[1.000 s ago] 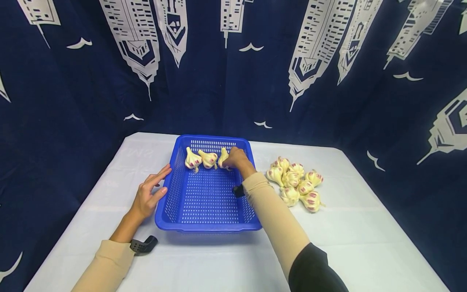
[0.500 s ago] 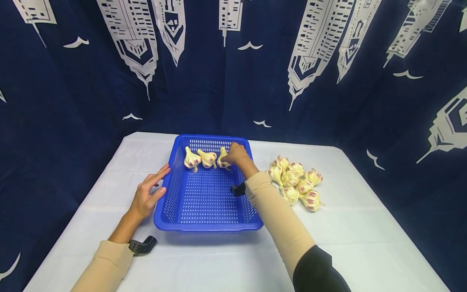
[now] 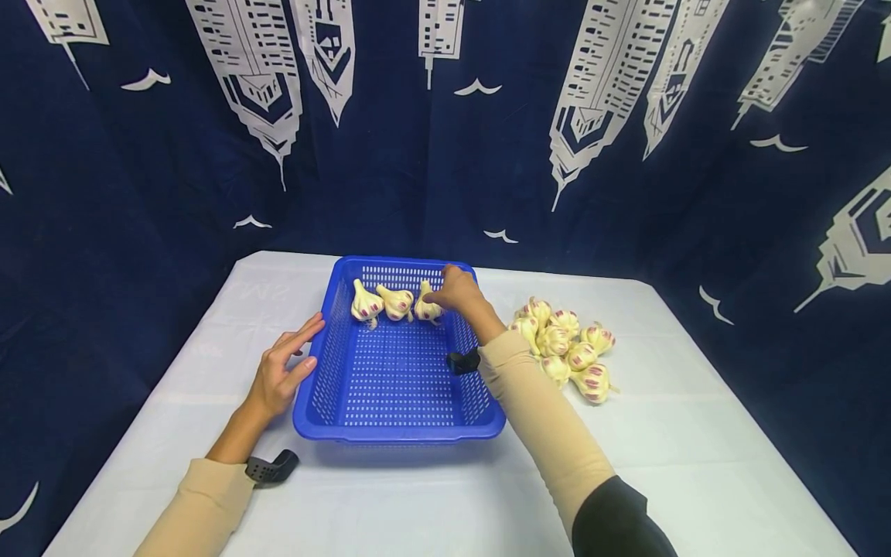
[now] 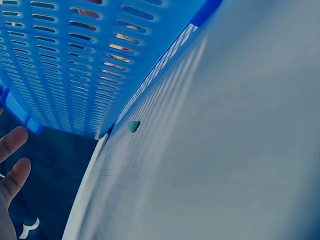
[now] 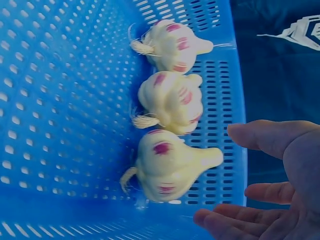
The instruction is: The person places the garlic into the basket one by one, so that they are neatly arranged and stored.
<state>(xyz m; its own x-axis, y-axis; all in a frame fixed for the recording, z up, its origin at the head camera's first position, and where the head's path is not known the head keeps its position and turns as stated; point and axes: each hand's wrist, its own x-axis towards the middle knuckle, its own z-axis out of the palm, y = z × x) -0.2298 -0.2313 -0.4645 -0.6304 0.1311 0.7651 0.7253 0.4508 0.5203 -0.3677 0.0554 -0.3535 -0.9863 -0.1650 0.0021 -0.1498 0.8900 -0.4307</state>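
In the head view, three bulbs (image 3: 397, 303) are lined along the far wall of the basket (image 3: 400, 433); a larger pile (image 3: 554, 340) is left outside, on the tabletop (image 3: 703, 441). Room is left toward the near edge. The left edge is met by the left grip (image 3: 280, 373), fingers extended. In the left wrist view, flat room is shown beside the basket. In the right wrist view, the right grip (image 5: 306, 170) is spread, nothing held, near the closest bulb (image 5: 167, 165).

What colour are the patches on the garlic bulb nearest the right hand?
Purplish pink on that garlic bulb, best seen in the right wrist view.
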